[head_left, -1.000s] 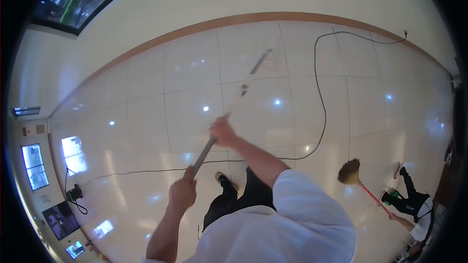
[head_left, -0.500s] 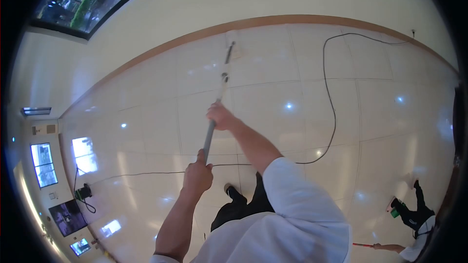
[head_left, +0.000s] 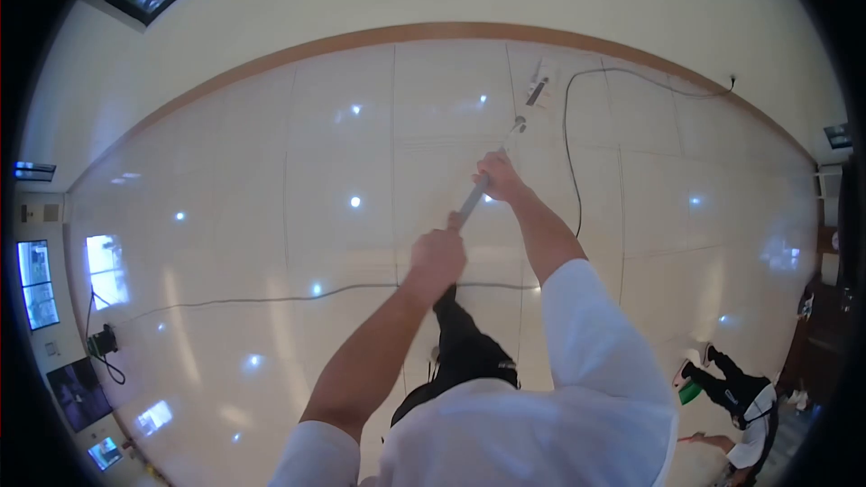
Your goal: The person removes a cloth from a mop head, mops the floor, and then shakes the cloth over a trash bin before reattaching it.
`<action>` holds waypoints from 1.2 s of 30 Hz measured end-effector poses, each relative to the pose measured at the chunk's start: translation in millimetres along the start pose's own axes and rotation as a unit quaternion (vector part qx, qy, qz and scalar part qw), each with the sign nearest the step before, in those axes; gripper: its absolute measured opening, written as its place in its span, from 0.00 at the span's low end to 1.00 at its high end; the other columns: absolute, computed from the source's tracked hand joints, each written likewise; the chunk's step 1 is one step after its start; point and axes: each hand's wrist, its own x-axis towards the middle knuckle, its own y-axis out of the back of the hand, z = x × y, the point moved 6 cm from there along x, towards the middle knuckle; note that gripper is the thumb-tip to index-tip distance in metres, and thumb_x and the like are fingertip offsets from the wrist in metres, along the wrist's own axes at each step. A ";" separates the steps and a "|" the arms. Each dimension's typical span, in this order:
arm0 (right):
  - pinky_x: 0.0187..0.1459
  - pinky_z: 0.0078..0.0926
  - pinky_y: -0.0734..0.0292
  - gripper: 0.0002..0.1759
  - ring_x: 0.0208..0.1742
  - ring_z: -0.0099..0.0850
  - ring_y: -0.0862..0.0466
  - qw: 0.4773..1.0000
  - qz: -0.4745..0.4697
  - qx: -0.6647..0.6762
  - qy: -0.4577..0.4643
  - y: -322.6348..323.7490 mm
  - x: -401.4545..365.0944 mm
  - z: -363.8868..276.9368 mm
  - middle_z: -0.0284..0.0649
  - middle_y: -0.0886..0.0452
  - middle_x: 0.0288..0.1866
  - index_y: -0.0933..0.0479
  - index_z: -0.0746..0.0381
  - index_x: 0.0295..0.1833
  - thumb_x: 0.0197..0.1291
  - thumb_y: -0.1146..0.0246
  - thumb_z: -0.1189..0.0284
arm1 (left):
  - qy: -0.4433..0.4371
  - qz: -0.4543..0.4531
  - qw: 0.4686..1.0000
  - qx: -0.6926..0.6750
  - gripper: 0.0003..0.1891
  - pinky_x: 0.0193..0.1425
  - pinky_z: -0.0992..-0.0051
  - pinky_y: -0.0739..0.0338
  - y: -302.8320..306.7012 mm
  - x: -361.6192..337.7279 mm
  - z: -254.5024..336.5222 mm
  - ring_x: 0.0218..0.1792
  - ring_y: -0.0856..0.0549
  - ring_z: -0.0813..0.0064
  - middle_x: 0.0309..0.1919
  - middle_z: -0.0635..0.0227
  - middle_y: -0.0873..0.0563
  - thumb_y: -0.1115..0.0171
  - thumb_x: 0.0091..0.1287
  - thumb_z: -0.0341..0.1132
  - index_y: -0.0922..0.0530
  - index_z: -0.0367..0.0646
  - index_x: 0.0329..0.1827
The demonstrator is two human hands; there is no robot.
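Fingers of left hand [head_left: 438,255] and right hand [head_left: 499,179] were curled round the mop handle [head_left: 471,206], mop head [head_left: 538,90] well ahead.

Glossy cream tiled floor [head_left: 271,180]. Black cable [head_left: 570,153] snaking out from brown skirting [head_left: 433,31]. Second cable [head_left: 271,298] running leftward. Flat mop head [head_left: 538,90] lying near skirting.

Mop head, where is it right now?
In the head view the mop head lies on the floor tiles, up and right of centre, at the far end of the pole, left of the black cable, near the baseboard.
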 end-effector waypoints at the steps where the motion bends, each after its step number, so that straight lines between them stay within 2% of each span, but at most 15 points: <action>1: 0.58 0.50 0.34 0.07 0.46 0.47 0.22 0.999 -0.032 -0.037 0.010 -21.1 -19.9 -18.0 0.43 0.21 0.35 0.22 0.54 0.29 0.52 0.32 0.65 | -0.007 0.009 1.000 0.023 0.31 0.46 0.54 0.17 -7.8 -26.0 -19.4 0.40 0.11 0.50 0.35 0.52 0.12 0.48 0.75 0.39 0.42 0.37 0.78; 3: 0.59 0.54 0.37 0.10 0.47 0.48 0.22 0.999 -0.027 0.000 0.041 -63.1 -55.0 -78.9 0.44 0.21 0.34 0.21 0.54 0.29 0.52 0.32 0.60 | -0.011 0.052 0.999 0.000 0.30 0.44 0.54 0.17 -36.3 -93.8 -63.8 0.38 0.12 0.47 0.32 0.51 0.12 0.48 0.76 0.39 0.41 0.39 0.78; 6: 0.55 0.52 0.33 0.09 0.41 0.44 0.19 0.990 -0.105 0.068 0.069 -107.5 -112.9 -207.2 0.40 0.19 0.29 0.21 0.51 0.24 0.41 0.30 0.61 | 0.105 -0.011 0.994 0.012 0.28 0.43 0.55 0.17 -62.4 -233.1 -87.1 0.38 0.11 0.50 0.34 0.51 0.12 0.45 0.74 0.39 0.36 0.44 0.77; 7: 0.57 0.53 0.33 0.08 0.42 0.43 0.17 0.992 -0.081 0.019 0.093 -123.8 -139.7 -274.1 0.39 0.18 0.29 0.21 0.51 0.22 0.42 0.31 0.62 | 0.137 -0.013 0.990 0.006 0.29 0.43 0.54 0.18 -82.1 -299.1 -108.1 0.38 0.12 0.48 0.34 0.49 0.12 0.44 0.74 0.39 0.36 0.46 0.77; 8: 0.59 0.51 0.33 0.06 0.44 0.42 0.17 0.979 -0.190 0.014 0.067 -126.8 -161.9 -322.8 0.39 0.16 0.31 0.19 0.52 0.24 0.43 0.31 0.64 | 0.172 -0.012 0.985 -0.016 0.29 0.43 0.53 0.18 -97.4 -351.9 -109.8 0.37 0.12 0.46 0.33 0.49 0.12 0.42 0.73 0.38 0.35 0.47 0.77; 10: 0.57 0.46 0.32 0.11 0.44 0.44 0.18 0.973 -0.207 -0.006 0.101 -124.6 -205.8 -401.4 0.41 0.16 0.30 0.16 0.54 0.26 0.51 0.33 0.58 | 0.207 -0.007 0.978 -0.026 0.30 0.44 0.52 0.18 -112.2 -426.6 -104.4 0.37 0.13 0.45 0.32 0.48 0.12 0.39 0.72 0.38 0.34 0.47 0.77; 14: 0.56 0.45 0.31 0.11 0.44 0.43 0.18 0.983 -0.152 0.065 0.077 -107.1 -258.6 -484.4 0.41 0.16 0.30 0.16 0.55 0.25 0.51 0.34 0.60 | 0.230 -0.012 0.972 0.038 0.31 0.44 0.53 0.18 -94.5 -517.3 -84.2 0.36 0.13 0.46 0.30 0.49 0.13 0.34 0.68 0.37 0.30 0.49 0.75; 17: 0.54 0.46 0.30 0.10 0.43 0.43 0.17 0.985 -0.098 0.143 0.028 -64.4 -299.6 -482.4 0.41 0.16 0.29 0.16 0.55 0.26 0.50 0.34 0.61 | 0.195 -0.040 0.978 0.054 0.32 0.44 0.53 0.19 -74.7 -541.7 -65.9 0.36 0.13 0.45 0.32 0.49 0.12 0.31 0.65 0.37 0.29 0.50 0.74; 20: 0.51 0.47 0.30 0.11 0.44 0.44 0.16 0.978 -0.200 0.042 -0.030 -41.4 -375.6 -453.5 0.41 0.15 0.30 0.15 0.54 0.27 0.51 0.34 0.59 | 0.128 -0.044 0.988 0.070 0.30 0.43 0.54 0.19 -105.7 -545.7 -28.4 0.35 0.13 0.45 0.32 0.51 0.12 0.29 0.64 0.40 0.25 0.50 0.71; 22: 0.48 0.50 0.28 0.13 0.41 0.46 0.15 0.974 -0.219 0.001 -0.053 -26.7 -425.2 -415.1 0.43 0.15 0.30 0.15 0.56 0.28 0.51 0.34 0.58 | 0.056 -0.003 0.994 0.096 0.24 0.41 0.54 0.18 -150.5 -534.7 2.6 0.35 0.12 0.49 0.30 0.53 0.12 0.35 0.69 0.47 0.23 0.53 0.67; 24: 0.47 0.50 0.27 0.14 0.39 0.47 0.14 0.982 -0.185 -0.003 -0.048 -26.4 -450.6 -393.2 0.45 0.14 0.30 0.14 0.57 0.29 0.49 0.33 0.58 | 0.076 0.018 0.994 0.082 0.21 0.40 0.54 0.19 -192.0 -526.3 21.3 0.35 0.13 0.49 0.30 0.53 0.12 0.40 0.72 0.50 0.21 0.54 0.64; 26: 0.48 0.49 0.27 0.14 0.41 0.46 0.13 0.949 -0.312 -0.017 -0.040 -39.1 -479.8 -389.7 0.47 0.14 0.31 0.14 0.58 0.30 0.46 0.32 0.59 | 0.102 0.029 0.994 0.039 0.20 0.40 0.54 0.19 -216.5 -546.0 26.2 0.35 0.13 0.49 0.29 0.53 0.13 0.41 0.73 0.49 0.21 0.54 0.63; 31: 0.41 0.46 0.16 0.10 0.37 0.50 0.12 0.910 -0.377 0.127 0.115 -58.2 -470.0 -520.2 0.52 0.14 0.28 0.15 0.63 0.26 0.42 0.34 0.68 | 0.257 0.110 0.960 -0.013 0.15 0.37 0.54 0.21 -200.7 -662.5 1.0 0.32 0.13 0.48 0.28 0.52 0.14 0.40 0.73 0.46 0.15 0.51 0.56; 34: 0.38 0.45 0.17 0.08 0.36 0.49 0.13 0.902 -0.333 0.179 0.211 -37.6 -493.6 -562.2 0.48 0.14 0.28 0.15 0.61 0.25 0.40 0.35 0.69 | 0.326 0.114 0.938 0.020 0.17 0.36 0.55 0.21 -212.0 -708.6 64.9 0.30 0.13 0.49 0.26 0.51 0.14 0.39 0.72 0.45 0.15 0.47 0.57; 36: 0.38 0.44 0.18 0.07 0.34 0.49 0.14 0.900 -0.329 0.197 0.209 2.7 -494.0 -518.7 0.47 0.15 0.27 0.16 0.60 0.23 0.41 0.35 0.69 | 0.352 0.115 0.928 0.039 0.18 0.36 0.55 0.21 -204.3 -681.1 149.4 0.29 0.13 0.49 0.25 0.51 0.14 0.38 0.72 0.44 0.16 0.44 0.59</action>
